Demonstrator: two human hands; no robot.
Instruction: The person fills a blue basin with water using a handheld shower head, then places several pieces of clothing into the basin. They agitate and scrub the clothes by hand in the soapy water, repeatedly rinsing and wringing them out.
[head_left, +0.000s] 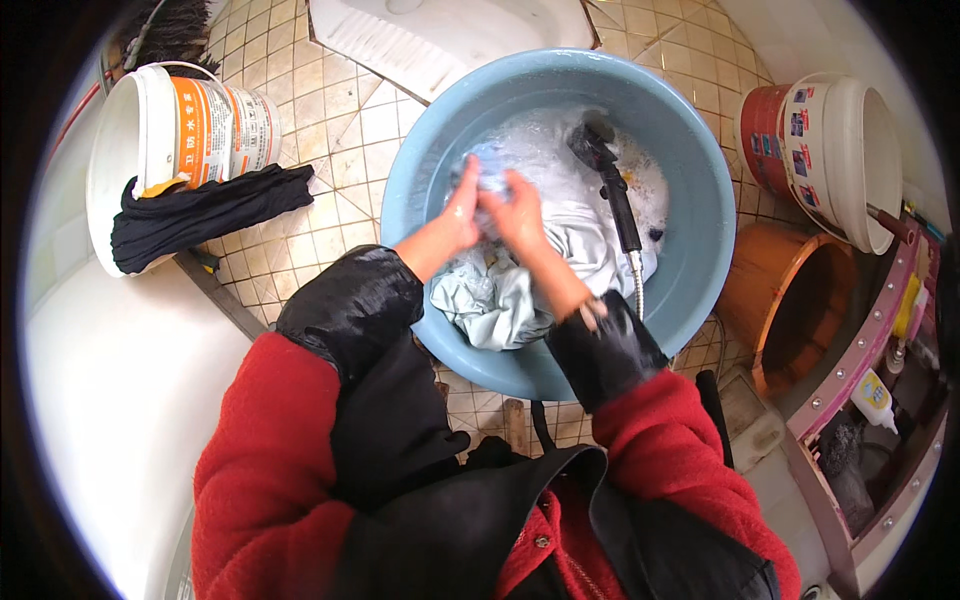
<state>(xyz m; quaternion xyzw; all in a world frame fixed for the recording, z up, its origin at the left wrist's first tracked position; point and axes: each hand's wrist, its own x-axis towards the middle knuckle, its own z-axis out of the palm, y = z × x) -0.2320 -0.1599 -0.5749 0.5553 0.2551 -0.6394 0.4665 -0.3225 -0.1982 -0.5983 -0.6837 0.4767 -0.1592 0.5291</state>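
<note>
Over the sudsy water in a round blue plastic basin (709, 225), my two hands work close together. My left hand (460, 207) and my right hand (517, 216) have a light blue cloth (491, 161) between them, its outline blurred. Suds and motion blur hide the exact finger grip. Beneath my wrists, a pale, wet garment (495, 307) lies bunched against the basin's near side. To the right of my right hand, a black handheld shower head (619, 199) rests on the wet laundry, its metal hose (637, 281) running toward the near rim.
A white bucket (120, 142) with black cloth (217, 214) draped over it lies left. At right are another bucket (832, 157), an orange bucket (780, 300) and a pink-edged shelf (862, 345) holding a white bottle (874, 400). A squat toilet (450, 37) lies beyond the basin.
</note>
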